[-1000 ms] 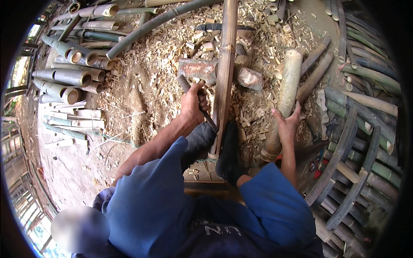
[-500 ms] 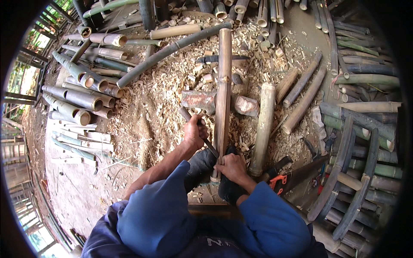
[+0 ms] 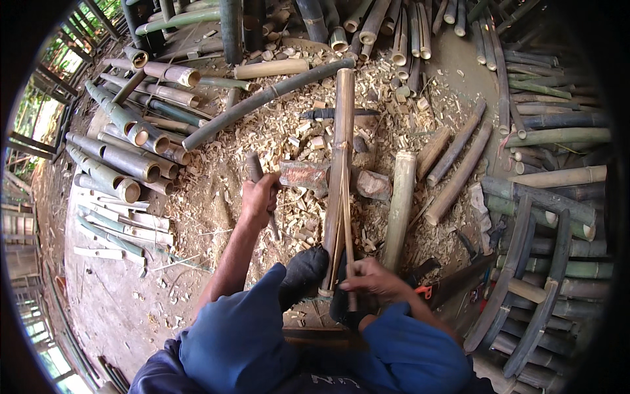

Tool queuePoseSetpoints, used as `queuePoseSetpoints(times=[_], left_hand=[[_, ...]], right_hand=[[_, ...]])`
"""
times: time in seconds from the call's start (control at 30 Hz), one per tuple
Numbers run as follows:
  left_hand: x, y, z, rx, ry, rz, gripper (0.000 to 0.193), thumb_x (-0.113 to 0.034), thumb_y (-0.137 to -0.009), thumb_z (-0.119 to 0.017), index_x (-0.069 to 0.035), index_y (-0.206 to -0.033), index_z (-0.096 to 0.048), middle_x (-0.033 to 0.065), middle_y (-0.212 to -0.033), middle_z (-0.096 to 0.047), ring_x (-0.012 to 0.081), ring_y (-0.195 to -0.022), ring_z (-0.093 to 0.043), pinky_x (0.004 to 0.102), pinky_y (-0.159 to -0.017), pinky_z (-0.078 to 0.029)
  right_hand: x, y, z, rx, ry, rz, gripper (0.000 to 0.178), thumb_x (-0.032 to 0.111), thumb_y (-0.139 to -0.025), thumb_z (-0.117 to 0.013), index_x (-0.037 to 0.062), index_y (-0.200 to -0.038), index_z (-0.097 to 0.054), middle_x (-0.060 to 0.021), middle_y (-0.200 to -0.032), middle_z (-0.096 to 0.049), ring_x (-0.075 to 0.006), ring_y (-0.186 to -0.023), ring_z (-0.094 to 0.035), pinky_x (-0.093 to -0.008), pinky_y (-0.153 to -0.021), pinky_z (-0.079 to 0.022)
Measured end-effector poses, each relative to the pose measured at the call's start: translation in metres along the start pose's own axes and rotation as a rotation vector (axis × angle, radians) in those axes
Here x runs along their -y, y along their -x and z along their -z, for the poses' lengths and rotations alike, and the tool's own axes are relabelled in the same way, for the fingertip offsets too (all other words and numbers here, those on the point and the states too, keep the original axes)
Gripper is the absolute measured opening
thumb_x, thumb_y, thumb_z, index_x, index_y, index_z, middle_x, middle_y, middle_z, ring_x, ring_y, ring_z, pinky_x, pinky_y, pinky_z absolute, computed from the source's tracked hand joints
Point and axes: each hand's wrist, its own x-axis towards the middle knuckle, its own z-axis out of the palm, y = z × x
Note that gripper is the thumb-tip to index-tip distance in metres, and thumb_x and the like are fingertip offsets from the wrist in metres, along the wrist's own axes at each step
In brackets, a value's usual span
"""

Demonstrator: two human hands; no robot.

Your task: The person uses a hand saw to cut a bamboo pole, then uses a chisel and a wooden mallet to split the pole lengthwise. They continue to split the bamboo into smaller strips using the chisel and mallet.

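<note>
A knife (image 3: pixel 254 169) with a thick grey-brown handle is closed in my left hand (image 3: pixel 259 197); its narrow blade points down, apart from the bamboo. In front of me a long bamboo pole (image 3: pixel 342 125) lies lengthwise across a rough wooden block (image 3: pixel 305 176), its near end between my dark-covered feet (image 3: pixel 305 270). Along the pole's right side a thin bamboo strip (image 3: pixel 349 236) is split away at the near end and still meets the pole farther up. My right hand (image 3: pixel 375 284), slightly blurred, is closed around that strip near its lower end.
A pale bamboo length (image 3: pixel 400 203) lies right of the pole. A saw with an orange handle (image 3: pixel 425 291) rests near my right knee. Shavings (image 3: pixel 262 125) cover the ground. Bamboo tubes (image 3: pixel 125 157) are piled left; more poles (image 3: pixel 558 138) and a bamboo frame (image 3: pixel 505 282) stand right.
My left hand has drawn the knife away from the pole, up and to the left. My right hand has shifted right, pulling the strip apart from the pole.
</note>
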Motion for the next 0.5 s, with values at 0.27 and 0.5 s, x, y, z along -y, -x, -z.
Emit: queuePoseSetpoints(times=[0.27, 0.5], left_hand=[[0.085, -0.008, 0.051, -0.349, -1.312, -0.662, 0.031, -0.014, -0.088, -0.065, -0.001, -0.116, -0.066, 0.0194, -0.089, -0.068, 0.0272, -0.079, -0.068, 0.0422, -0.077, -0.059], [0.071, 0.032, -0.012, 0.396, -0.423, -0.056, 0.037, -0.025, -0.096, -0.068, 0.007, -0.114, -0.068, 0.0182, -0.104, -0.074, 0.0251, -0.091, -0.073, 0.0381, -0.080, -0.060]], right_hand=[[-0.043, -0.062, -0.016, -0.202, 0.607, -0.073, 0.041, 0.030, -0.086, -0.084, -0.0073, -0.083, -0.068, -0.0150, -0.069, -0.071, -0.0195, -0.060, -0.072, -0.0336, -0.055, -0.057], [-0.051, -0.060, -0.027, -0.012, 0.321, -0.073, 0.031, 0.025, -0.087, -0.084, -0.0012, -0.085, -0.069, -0.0041, -0.066, -0.065, -0.0128, -0.048, -0.059, -0.0283, -0.044, -0.047]])
